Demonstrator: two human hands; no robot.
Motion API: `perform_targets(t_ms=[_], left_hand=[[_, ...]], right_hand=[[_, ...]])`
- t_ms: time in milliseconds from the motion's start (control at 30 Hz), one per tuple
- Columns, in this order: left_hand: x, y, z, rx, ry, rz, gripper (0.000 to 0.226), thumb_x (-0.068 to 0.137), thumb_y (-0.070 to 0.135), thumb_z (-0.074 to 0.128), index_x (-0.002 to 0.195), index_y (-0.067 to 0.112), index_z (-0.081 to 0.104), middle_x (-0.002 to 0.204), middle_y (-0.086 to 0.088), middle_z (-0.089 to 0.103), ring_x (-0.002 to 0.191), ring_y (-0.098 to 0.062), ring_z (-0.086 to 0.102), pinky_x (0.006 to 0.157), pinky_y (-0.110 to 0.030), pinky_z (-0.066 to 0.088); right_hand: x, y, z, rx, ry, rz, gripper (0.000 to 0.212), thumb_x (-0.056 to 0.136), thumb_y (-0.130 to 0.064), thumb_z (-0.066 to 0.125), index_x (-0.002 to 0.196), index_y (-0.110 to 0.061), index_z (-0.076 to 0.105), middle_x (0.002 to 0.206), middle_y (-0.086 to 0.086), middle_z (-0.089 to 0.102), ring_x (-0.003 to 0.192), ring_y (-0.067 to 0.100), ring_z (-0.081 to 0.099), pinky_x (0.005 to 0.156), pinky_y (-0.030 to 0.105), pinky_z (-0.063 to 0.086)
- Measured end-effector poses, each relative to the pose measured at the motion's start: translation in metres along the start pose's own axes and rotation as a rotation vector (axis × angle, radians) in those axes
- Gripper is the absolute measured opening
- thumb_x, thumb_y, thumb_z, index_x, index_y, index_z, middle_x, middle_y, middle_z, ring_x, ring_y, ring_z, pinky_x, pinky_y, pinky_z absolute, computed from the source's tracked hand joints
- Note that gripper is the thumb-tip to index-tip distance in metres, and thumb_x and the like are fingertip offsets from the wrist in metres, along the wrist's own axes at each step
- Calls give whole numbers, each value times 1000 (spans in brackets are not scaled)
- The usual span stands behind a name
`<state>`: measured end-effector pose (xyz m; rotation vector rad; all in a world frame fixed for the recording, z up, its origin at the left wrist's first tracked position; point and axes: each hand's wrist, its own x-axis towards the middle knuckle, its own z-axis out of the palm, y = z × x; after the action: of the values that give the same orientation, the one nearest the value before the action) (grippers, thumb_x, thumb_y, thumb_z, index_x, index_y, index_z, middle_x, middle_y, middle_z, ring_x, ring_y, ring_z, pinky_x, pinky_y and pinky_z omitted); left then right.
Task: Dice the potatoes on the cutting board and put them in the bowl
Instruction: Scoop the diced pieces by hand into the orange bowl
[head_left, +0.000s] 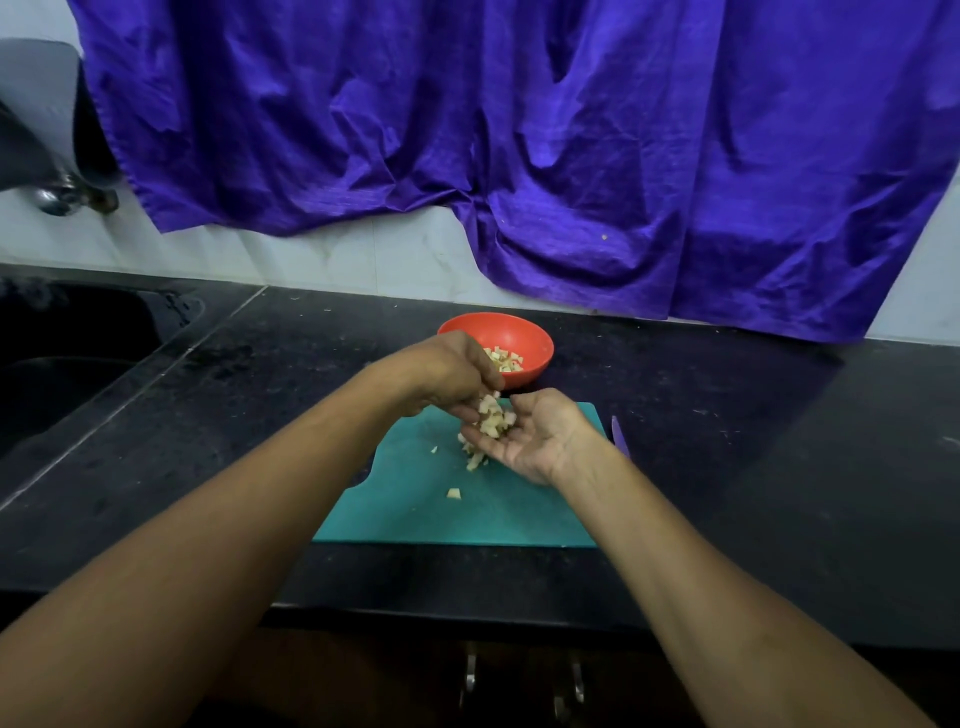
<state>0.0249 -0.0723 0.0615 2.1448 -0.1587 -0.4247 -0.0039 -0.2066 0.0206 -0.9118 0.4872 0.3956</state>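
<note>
My left hand (447, 374) curls its fingers round a clump of dice (493, 418) above the board (415, 519). My right hand (535, 441) lies palm-up beneath them, fingers relaxed. More dice fill the bowl (537, 343) just behind. A knife (619, 434) lies beside the board.

Seen from beside the counter, the left forearm (234, 519) and right forearm (675, 571) were bare, as were the left hand (447, 371) and right hand (530, 441).

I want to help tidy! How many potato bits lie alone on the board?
2: a small bit mid-board, a bigger bit nearer the camera. The left hand and right hand may hide more.
</note>
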Motion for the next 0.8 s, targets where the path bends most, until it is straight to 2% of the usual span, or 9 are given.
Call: perform_targets(t_ms=[100, 200, 300, 400, 500, 600, 667, 800], left_hand=[[0, 1, 3, 38, 4, 22, 35, 95, -15, 51, 110, 6, 74, 103, -12, 76, 85, -21, 75, 82, -32, 63], [0, 0, 8, 117, 71, 91, 32, 92, -12, 57, 97, 13, 77, 96, -9, 77, 79, -21, 75, 81, -33, 63], [2, -1, 12, 188, 134, 168, 31, 90, -6, 65, 85, 21, 80, 86, 2, 78, 79, -16, 74, 71, -23, 60], [1, -2, 13, 192, 84, 225, 25, 84, -7, 72, 87, 16, 81, 79, 3, 78, 74, -9, 73, 72, -23, 60], [0, -3, 10, 128, 28, 267, 24, 81, -12, 72, 90, 9, 78, 80, -6, 78, 70, -13, 72, 67, -25, 59], [4, -7, 4, 38, 64, 288, 22, 84, -12, 70, 95, 6, 75, 81, -6, 75, 70, -9, 69, 58, -18, 51], [6, -14, -3, 7, 119, 276, 18, 87, -6, 72, 96, 9, 75, 84, -5, 74, 76, -10, 67, 59, -19, 51], [11, -36, -18, 49, 151, 164, 17, 91, -2, 70, 97, 13, 76, 90, -4, 74, 82, -13, 67, 66, -27, 57]], right_hand=[[-3, 1, 0, 42, -19, 0, 35, 110, -13, 32, 120, 9, 57, 104, 25, 69, 100, 36, 69, 90, 47, 54], [-5, 2, 1, 82, -22, -1, 37, 111, -11, 29, 112, 12, 58, 98, 27, 68, 89, 37, 68, 84, 47, 55], [-6, 3, 1, 92, -27, 1, 37, 110, -8, 30, 106, 12, 61, 99, 27, 69, 99, 38, 68, 85, 49, 55], [-5, 3, -1, 127, -36, 4, 39, 109, -6, 28, 104, 11, 63, 104, 27, 69, 120, 40, 63, 93, 52, 51], [-4, 2, -3, 150, -28, 2, 39, 110, -8, 29, 107, 11, 62, 105, 28, 68, 115, 41, 64, 91, 52, 53], [-3, 1, -8, 209, -16, 16, 35, 111, -11, 34, 117, 14, 58, 120, 28, 64, 110, 40, 65, 92, 52, 55], [-1, -1, -12, 248, -13, 27, 34, 111, -12, 38, 118, 14, 58, 122, 28, 62, 115, 40, 64, 95, 52, 55], [0, -4, -19, 272, 2, 22, 33, 109, -12, 44, 117, 15, 60, 116, 30, 64, 105, 43, 67, 94, 53, 57]])
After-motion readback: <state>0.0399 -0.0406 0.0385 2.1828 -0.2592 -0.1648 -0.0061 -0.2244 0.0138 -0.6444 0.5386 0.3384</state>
